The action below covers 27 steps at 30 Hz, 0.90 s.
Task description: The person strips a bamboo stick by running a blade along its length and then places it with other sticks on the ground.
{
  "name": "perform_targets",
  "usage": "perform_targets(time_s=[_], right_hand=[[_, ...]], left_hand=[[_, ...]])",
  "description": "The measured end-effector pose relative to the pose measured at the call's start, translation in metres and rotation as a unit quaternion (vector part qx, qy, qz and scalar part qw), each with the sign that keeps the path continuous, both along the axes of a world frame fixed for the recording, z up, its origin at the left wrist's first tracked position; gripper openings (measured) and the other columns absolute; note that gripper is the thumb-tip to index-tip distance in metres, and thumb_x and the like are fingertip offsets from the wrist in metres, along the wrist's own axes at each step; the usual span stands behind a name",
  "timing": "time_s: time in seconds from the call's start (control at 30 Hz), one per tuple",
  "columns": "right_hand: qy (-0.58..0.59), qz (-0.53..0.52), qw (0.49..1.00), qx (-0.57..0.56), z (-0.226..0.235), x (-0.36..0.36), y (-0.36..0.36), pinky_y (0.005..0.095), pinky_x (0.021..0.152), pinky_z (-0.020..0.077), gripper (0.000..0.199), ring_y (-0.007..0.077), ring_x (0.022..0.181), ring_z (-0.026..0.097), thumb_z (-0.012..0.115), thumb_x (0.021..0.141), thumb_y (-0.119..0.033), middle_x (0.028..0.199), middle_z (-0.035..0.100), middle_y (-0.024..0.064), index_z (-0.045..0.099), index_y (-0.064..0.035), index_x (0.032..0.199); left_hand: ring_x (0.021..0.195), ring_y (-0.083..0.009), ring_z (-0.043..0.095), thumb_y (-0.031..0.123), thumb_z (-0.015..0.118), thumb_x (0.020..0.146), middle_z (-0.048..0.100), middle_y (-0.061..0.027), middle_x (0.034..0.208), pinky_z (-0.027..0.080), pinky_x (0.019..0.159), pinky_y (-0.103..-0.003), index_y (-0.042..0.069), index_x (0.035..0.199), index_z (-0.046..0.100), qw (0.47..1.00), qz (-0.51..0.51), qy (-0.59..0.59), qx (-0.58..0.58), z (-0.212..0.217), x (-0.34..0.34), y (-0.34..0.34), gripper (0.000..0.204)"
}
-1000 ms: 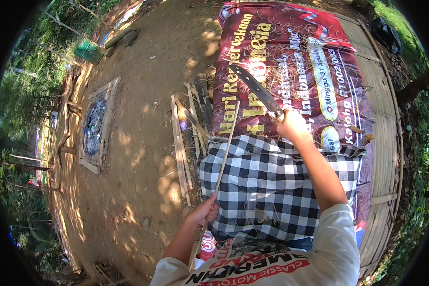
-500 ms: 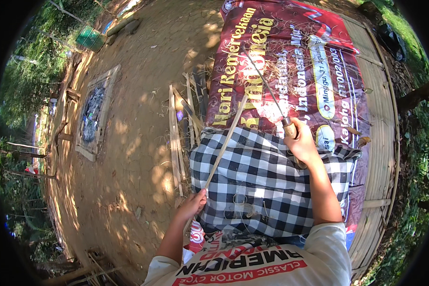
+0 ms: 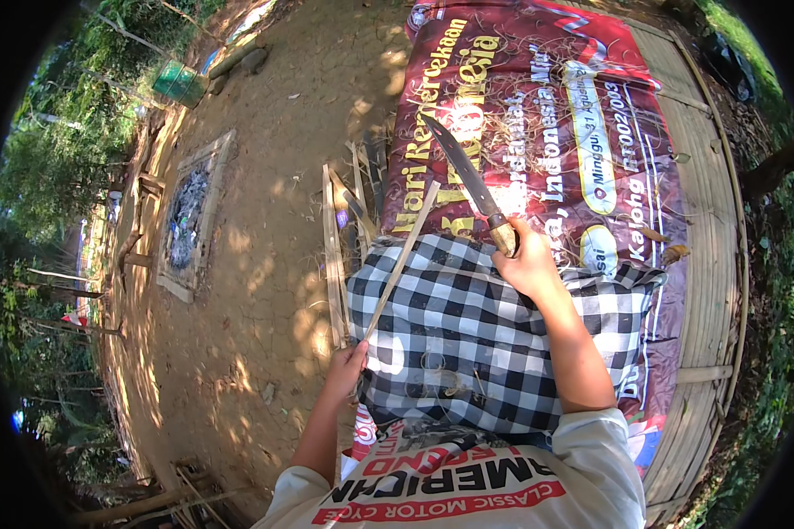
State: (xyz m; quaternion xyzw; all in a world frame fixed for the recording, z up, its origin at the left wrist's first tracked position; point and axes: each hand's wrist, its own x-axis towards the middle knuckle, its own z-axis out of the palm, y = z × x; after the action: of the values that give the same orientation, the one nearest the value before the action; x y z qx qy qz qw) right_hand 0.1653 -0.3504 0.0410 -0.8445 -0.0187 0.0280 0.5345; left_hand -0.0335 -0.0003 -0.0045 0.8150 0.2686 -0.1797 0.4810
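Knife (image 3: 476, 185) near strip (image 3: 400, 264), probably bamboo

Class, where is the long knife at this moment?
In the head view, right of centre, the knife is in the person's right grip, blade showing over the maroon banner, handle right of the thin wooden strip.

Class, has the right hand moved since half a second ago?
Yes: the right hand has moved left, farther from the small pale oval on the banner.

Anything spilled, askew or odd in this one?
Thin curled shavings lie strewn across the maroon banner, so it looks littered. Otherwise nothing stands out: the right hand grips a knife, the left hand a pale strip.
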Motion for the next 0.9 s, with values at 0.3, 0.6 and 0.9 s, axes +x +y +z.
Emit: perform_targets(time_s=[0.3, 0.6, 0.9], right_hand=[[-0.028, 0.019, 0.999, 0.034, -0.005, -0.001, -0.008, 0.0355, 0.066, 0.0509, 0.046, 0.0327, 0.067, 0.066, 0.062, 0.068, -0.007, 0.074, 0.063, 0.0244, 0.058, 0.0055, 0.112], [-0.046, 0.090, 0.991, 0.092, -0.012, 0.000, -0.023, 0.0311, 0.079, 0.0469, 0.053, 0.0200, 0.085, 0.061, 0.063, 0.072, -0.002, 0.092, 0.064, 0.0164, 0.051, 0.0046, 0.123], [-0.123, 0.230, 0.965, -0.037, -0.004, -0.025, 0.018, 0.0436, 0.068, 0.0519, 0.054, 0.0403, 0.078, 0.064, 0.072, 0.075, -0.023, 0.093, 0.064, 0.0223, 0.053, 0.0003, 0.120]], left_hand=[[0.067, -0.0430, 0.059, 0.043, 0.046, 0.096, 0.058, -0.0263, 0.066, 0.046, 0.064, -0.046, -0.005, 0.076, 0.060, 0.955, -0.091, -0.088, 0.269, 0.023, 0.006, -0.023, 0.053], [0.075, -0.0470, 0.060, 0.047, 0.039, 0.096, 0.059, -0.0292, 0.072, 0.046, 0.069, -0.052, -0.005, 0.076, 0.063, 0.944, -0.148, 0.014, 0.295, 0.029, 0.013, -0.030, 0.061], [0.073, -0.0493, 0.058, 0.053, 0.038, 0.095, 0.056, -0.0317, 0.066, 0.045, 0.068, -0.052, -0.009, 0.068, 0.060, 0.955, -0.152, 0.053, 0.248, 0.036, 0.031, -0.035, 0.071]])
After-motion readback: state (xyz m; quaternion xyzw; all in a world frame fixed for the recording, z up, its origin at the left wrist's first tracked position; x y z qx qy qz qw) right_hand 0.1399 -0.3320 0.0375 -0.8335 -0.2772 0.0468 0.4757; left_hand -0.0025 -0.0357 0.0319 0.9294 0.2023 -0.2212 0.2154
